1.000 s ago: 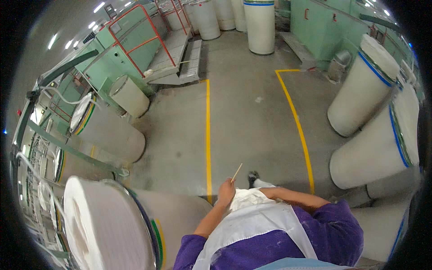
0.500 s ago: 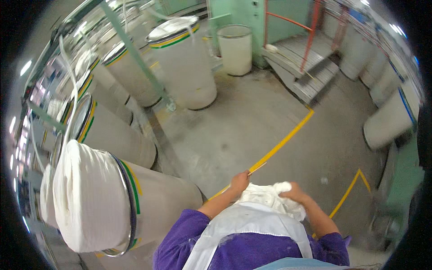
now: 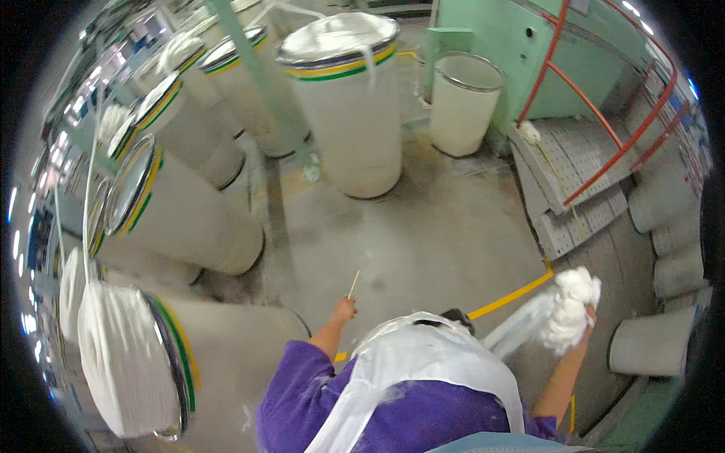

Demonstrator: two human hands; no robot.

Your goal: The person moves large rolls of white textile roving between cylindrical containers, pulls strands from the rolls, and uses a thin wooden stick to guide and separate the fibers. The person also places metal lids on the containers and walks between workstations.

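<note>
My left hand [image 3: 346, 309] is closed around a thin light-coloured stick [image 3: 353, 285], which points up and away over the floor. Out to the right, my right hand [image 3: 590, 318] grips a bunched wad of white fluffy fibre [image 3: 572, 308]. A loose, blurred white length trails from that wad back toward my white apron [image 3: 445, 355]. The wad hides part of the right fingers. Nearest on my left stands a large pale can [image 3: 234, 355], heaped at its top with coiled white sliver [image 3: 113, 355].
More tall cans with green and yellow bands [image 3: 347, 121] stand left and ahead. A plain pale bin [image 3: 466, 106] is beside a green machine [image 3: 521, 68]. Metal steps [image 3: 581, 226] with a red rail [image 3: 585, 102] rise at right. A yellow line [image 3: 513, 294] crosses the floor.
My right hand has swung out to the right with the white fibre, away from my apron. My left hand has moved left with the stick. The view has turned left.
</note>
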